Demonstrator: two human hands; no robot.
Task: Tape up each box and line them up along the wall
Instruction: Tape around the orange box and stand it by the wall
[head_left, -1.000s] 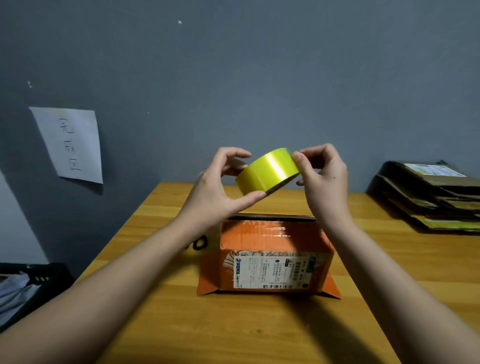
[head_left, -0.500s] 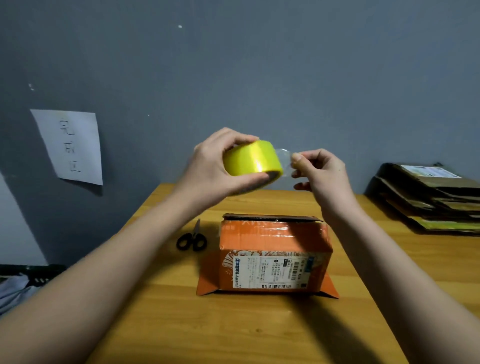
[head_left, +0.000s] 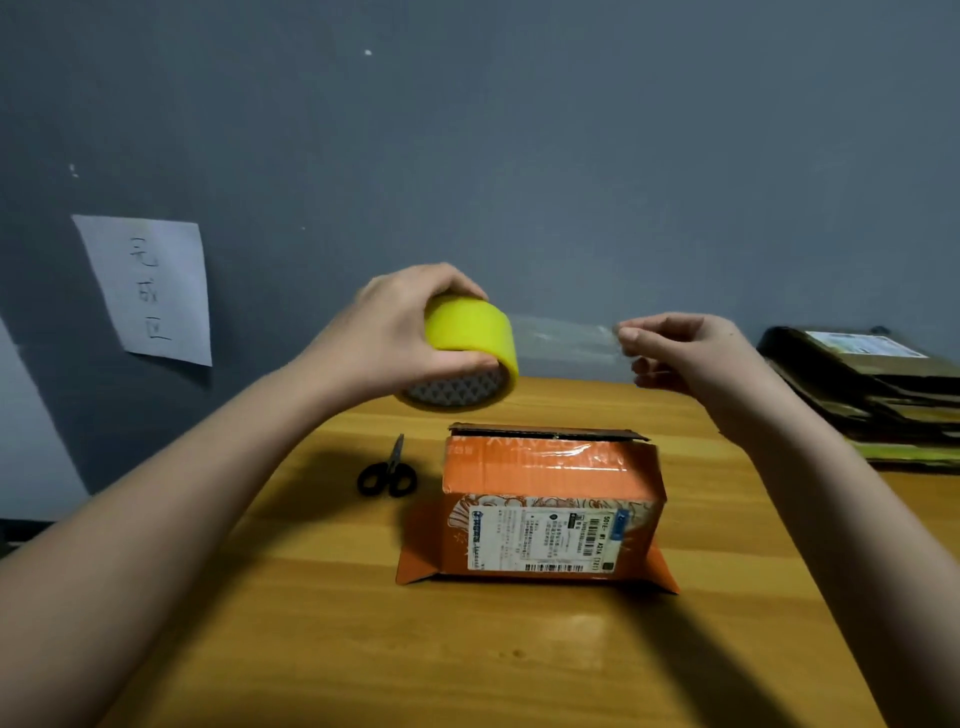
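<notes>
1. Since half a second ago the hands have drawn apart: a clear strip of tape (head_left: 563, 340) now spans the gap above the orange cardboard box (head_left: 545, 512), where before only a short tab showed.
2. Left of the box, black-handled scissors (head_left: 387, 474) lie flat on the wooden counter (head_left: 322, 639); a handwritten paper sheet (head_left: 150, 288) hangs on the grey wall further left.
3. The left hand (head_left: 387, 335), raised above the box's left end, curls round the glossy yellow tape roll (head_left: 467, 351).
4. The right hand (head_left: 680, 351), above the box's right end, pinches the strip's free end.
5. Right of the box lies a stack of flattened cartons (head_left: 872, 389).
</notes>
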